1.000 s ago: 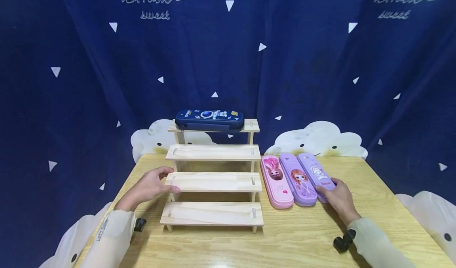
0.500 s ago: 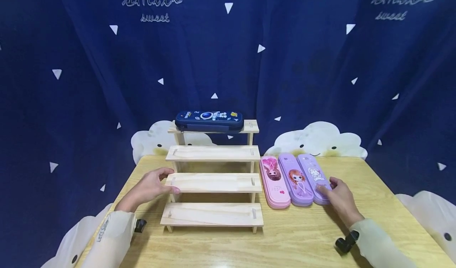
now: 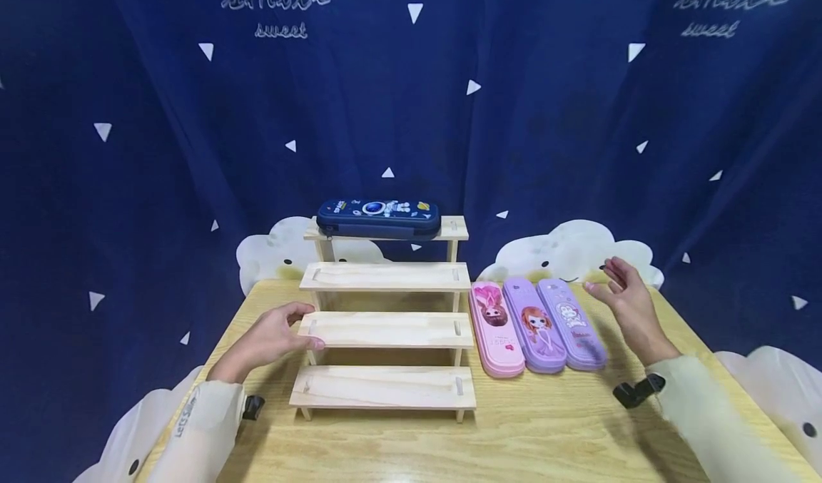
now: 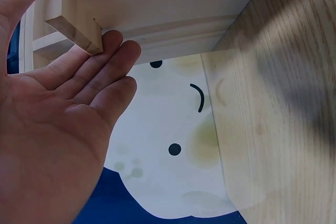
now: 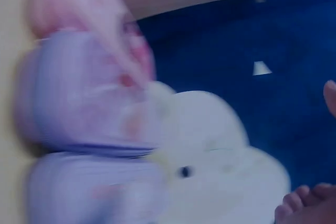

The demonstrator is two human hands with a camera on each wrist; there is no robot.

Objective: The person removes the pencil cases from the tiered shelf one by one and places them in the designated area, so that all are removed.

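Observation:
A wooden four-step display rack (image 3: 385, 329) stands on the table. My left hand (image 3: 272, 337) holds the left end of its second step from the bottom, thumb on top. The left wrist view shows that hand's fingers (image 4: 113, 64) against the rack's wood. A dark blue astronaut pencil case (image 3: 379, 217) lies on the top step. Right of the rack lie a pink pencil case (image 3: 497, 333), a purple one with a red-haired doll (image 3: 536, 329) and a lilac one with a white cartoon figure (image 3: 571, 326). My right hand (image 3: 632, 308) is raised beside the lilac case, holding nothing.
The light wooden table (image 3: 411, 447) reaches forward to a dark blue curtain (image 3: 411, 112) with white triangles and clouds. The three lower steps of the rack are bare. The right wrist view is blurred.
My right hand has let go of the lilac pencil case and moved up and to the right. The cases have shifted slightly on the table. My left hand has stayed in place.

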